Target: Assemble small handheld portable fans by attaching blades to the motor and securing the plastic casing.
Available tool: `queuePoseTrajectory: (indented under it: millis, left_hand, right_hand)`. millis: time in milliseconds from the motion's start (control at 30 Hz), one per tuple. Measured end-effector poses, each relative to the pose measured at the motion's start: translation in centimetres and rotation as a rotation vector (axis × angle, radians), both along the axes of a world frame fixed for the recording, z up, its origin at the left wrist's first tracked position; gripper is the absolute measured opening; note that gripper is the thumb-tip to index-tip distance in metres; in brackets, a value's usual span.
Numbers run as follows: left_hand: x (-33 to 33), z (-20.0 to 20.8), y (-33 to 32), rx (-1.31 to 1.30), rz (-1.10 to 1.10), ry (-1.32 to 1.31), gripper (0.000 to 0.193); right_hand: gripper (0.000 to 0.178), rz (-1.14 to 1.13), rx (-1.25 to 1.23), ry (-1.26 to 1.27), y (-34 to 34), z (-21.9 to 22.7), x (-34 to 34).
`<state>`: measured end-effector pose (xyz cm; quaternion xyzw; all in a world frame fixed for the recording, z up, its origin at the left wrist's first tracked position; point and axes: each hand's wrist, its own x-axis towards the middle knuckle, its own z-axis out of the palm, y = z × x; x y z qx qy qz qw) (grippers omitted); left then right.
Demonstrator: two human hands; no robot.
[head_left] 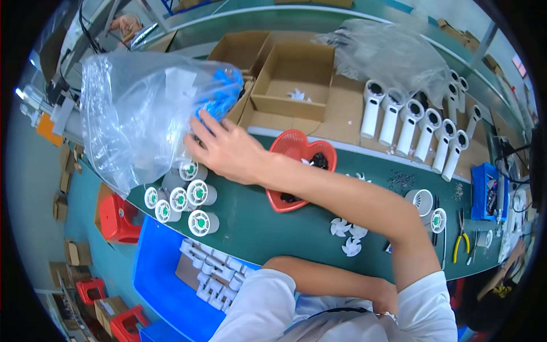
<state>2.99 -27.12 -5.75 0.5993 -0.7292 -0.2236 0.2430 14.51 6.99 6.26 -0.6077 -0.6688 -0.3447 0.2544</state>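
My right hand (225,148) reaches across to the far left, its fingers apart and a little bent, at the edge of a clear plastic bag (131,119). Its fingertips are against or just beside the blue pieces (219,94) in the bag; their exact kind is unclear. My left hand (386,299) rests low near my lap, its fingers hidden from view. Below my right hand stand several white cylindrical housings (203,223) with spoked ends and green centres. Under my right forearm lies a red heart-shaped basket (293,142) holding small black parts.
White fan blades (352,246) lie mid-table. White handheld fan bodies (407,128) line the cardboard at the back, beside open cardboard boxes (296,108). At the right are yellow-handled pliers (461,245) and a blue bin (484,194). A blue tub (148,256) holds white parts below the table edge.
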Motion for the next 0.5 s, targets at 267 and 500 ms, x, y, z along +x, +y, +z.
queuePoseTrajectory:
  millis: [267, 500]
  left_hand:
    - [-2.5, -1.1, 2.5, -0.106, 0.468, 0.339, 0.032]
    - [-3.8, 11.4, 26.5, -0.785, 1.768, 0.857, 0.023]
  right_hand:
    - [0.060, 0.094, -0.069, 0.133, -1.0, -0.1, -0.7]
    - [0.032, 0.252, -0.163, 0.727, -4.2, 4.4, 3.4]
